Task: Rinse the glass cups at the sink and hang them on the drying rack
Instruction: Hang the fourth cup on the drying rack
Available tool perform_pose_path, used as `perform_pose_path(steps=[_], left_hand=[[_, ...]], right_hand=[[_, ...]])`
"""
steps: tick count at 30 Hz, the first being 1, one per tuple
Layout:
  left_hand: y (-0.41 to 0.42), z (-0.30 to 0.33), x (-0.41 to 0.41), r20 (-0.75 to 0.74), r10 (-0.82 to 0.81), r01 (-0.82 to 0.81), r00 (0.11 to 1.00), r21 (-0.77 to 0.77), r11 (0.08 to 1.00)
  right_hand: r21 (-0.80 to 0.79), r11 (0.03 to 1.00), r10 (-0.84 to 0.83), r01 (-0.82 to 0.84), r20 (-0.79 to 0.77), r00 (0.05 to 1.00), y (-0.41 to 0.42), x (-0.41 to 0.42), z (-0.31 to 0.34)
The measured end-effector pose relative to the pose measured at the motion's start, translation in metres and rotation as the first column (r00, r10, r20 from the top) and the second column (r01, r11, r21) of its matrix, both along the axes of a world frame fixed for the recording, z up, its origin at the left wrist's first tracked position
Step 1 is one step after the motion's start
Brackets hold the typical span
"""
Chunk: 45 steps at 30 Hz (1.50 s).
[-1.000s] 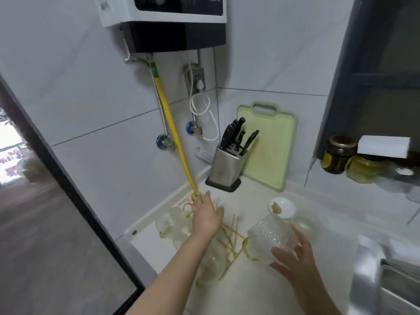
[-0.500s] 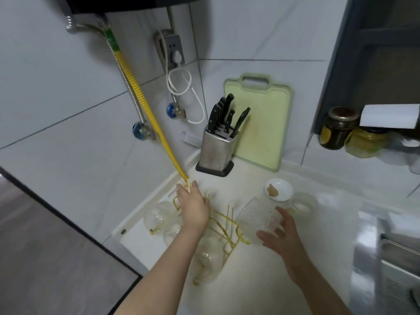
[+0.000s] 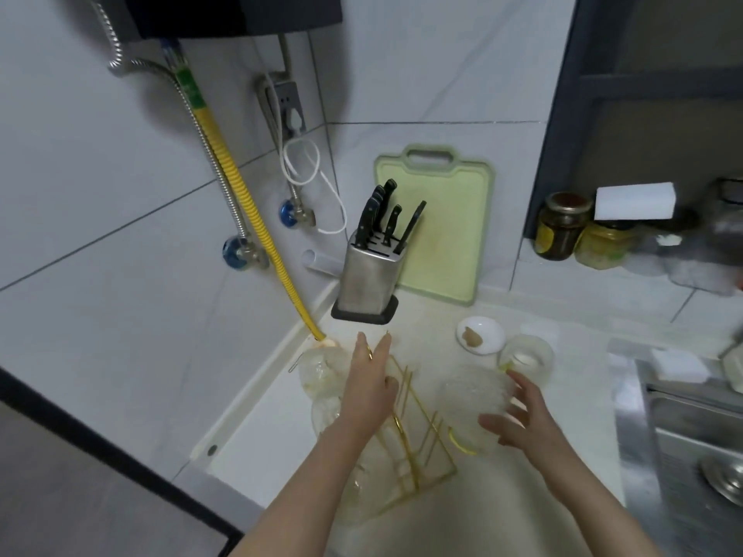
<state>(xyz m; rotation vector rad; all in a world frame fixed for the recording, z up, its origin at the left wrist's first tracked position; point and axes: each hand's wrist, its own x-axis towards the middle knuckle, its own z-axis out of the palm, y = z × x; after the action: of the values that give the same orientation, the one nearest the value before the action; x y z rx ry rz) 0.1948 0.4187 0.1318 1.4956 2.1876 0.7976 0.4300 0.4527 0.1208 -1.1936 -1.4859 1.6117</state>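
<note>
Both forearms reach forward over the pale worktop [image 3: 522,512], bare to the elbow. The left hand [image 3: 372,379] lies palm down on the top of the gold wire drying rack [image 3: 418,456], its fingers straight and stretched toward the wall, with a gold wire showing between two of them; it curls round nothing. The right hand [image 3: 522,416] is held out with its fingers spread wide and relaxed, the fingertips at the side of a textured glass cup [image 3: 474,400]. Whether they touch the glass or stand just off it cannot be told, but they do not close round it.

That cup sits at the right end of the rack, bottom up, with a curved gold handle below it. Other clear glass cups [image 3: 321,367] hang on the rack's left side, partly hidden by the left forearm, and one more lies low at the near end [image 3: 362,496].

Behind the rack stands a steel knife block [image 3: 370,275] with black handles, and a green cutting board [image 3: 446,223] leans against the tiled wall. A small white dish [image 3: 480,335] and a clear jar [image 3: 526,355] sit beside the textured cup. A yellow hose [image 3: 249,207] runs down the wall to the corner of the worktop. The steel sink [image 3: 691,456] is at the right edge.
</note>
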Motion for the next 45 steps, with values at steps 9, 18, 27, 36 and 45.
perform_pose_path(steps=[9, 18, 27, 36, 45], left_hand=[[-0.014, 0.010, -0.035, 0.032, -0.223, 0.224, 0.974, -0.056, 0.973], [-0.029, 0.016, -0.078, 0.063, -0.284, 0.286, 0.957, -0.025, 0.958], [-0.025, 0.012, -0.085, 0.012, -0.274, 0.274, 0.962, -0.015, 0.962], [-0.022, 0.002, -0.074, -0.068, -0.249, 0.249, 0.966, 0.000, 0.968], [-0.022, -0.003, -0.062, -0.173, -0.240, 0.244, 0.955, 0.003, 0.970]], right_hand=[[0.203, 0.976, 0.017, -0.076, 0.279, 0.960, -0.009, -0.015, 0.016], [0.337, 0.892, 0.074, -0.302, 0.551, 0.831, -0.020, -0.080, 0.014], [0.310, 0.821, 0.081, -0.480, 0.768, 0.635, -0.028, -0.135, -0.006], [0.315, 0.859, 0.015, -0.404, 0.772, 0.635, -0.035, -0.137, -0.035], [0.266, 0.883, 0.065, -0.386, 0.747, 0.662, -0.032, -0.119, -0.042]])
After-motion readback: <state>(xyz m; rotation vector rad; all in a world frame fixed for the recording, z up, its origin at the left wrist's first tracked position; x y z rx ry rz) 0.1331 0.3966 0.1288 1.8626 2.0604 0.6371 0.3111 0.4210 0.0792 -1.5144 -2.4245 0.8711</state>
